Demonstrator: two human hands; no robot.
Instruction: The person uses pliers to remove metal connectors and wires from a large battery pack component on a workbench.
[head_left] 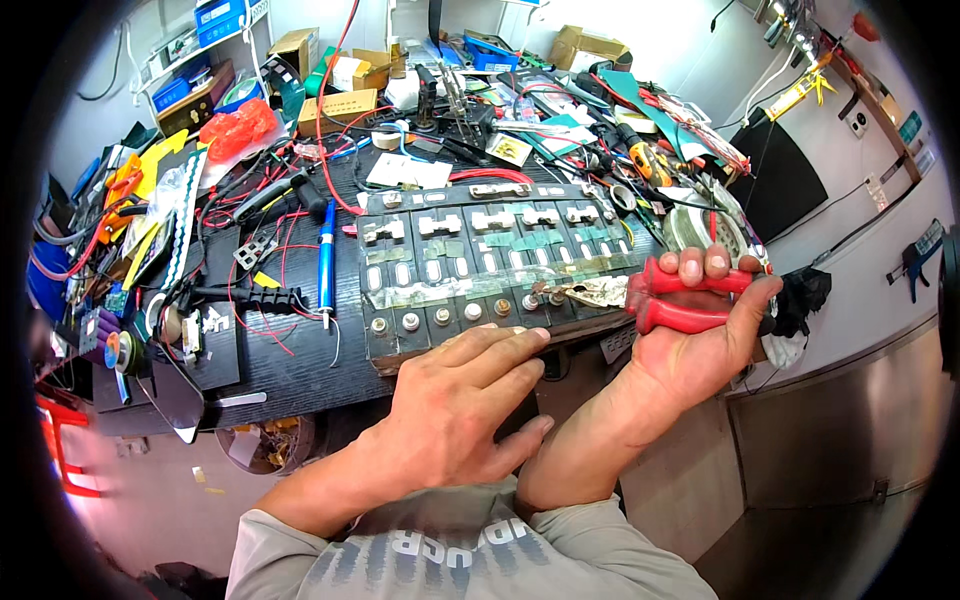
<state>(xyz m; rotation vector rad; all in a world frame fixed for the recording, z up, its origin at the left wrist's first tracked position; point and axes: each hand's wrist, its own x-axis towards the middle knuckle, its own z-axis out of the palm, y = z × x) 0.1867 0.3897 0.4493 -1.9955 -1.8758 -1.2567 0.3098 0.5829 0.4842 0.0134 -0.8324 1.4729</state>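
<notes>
You've got the battery pack (470, 290) at the bench's near edge, centre of view, its near row of terminals (472, 312) facing you, prob. so both hands can reach them w/o stretching. Clock is read from the pack's middle, 12 = away from you.

Your R hand (700, 340) is at 4 o'clock, palm up, fingers clamped round the red handles of the pliers (655, 300). The tool lies low and almost flat, nose pointing to 9, which looks meant to bring the tip in at terminal height. Can't tell from this angle whether the jaws bite on the hardware there or just sit beside it.

Your L hand (465, 390) is at approx. 6-7 o'clock, palm down, fingers straight and close together, thumb apart, no tool in it. Fingertips lie over the pack's near edge, likely to steady it vs. the pliers' push.

Metal links (490, 220) sit along the far side, toward 12. The blue pen-shaped tool (327, 260) lies on the black bench (290, 370) at 9, within easy L reach; red cable coil (490, 176) at 12, prob. shoved back for room; waste bin (270, 445) at 8, below bench level.
</notes>
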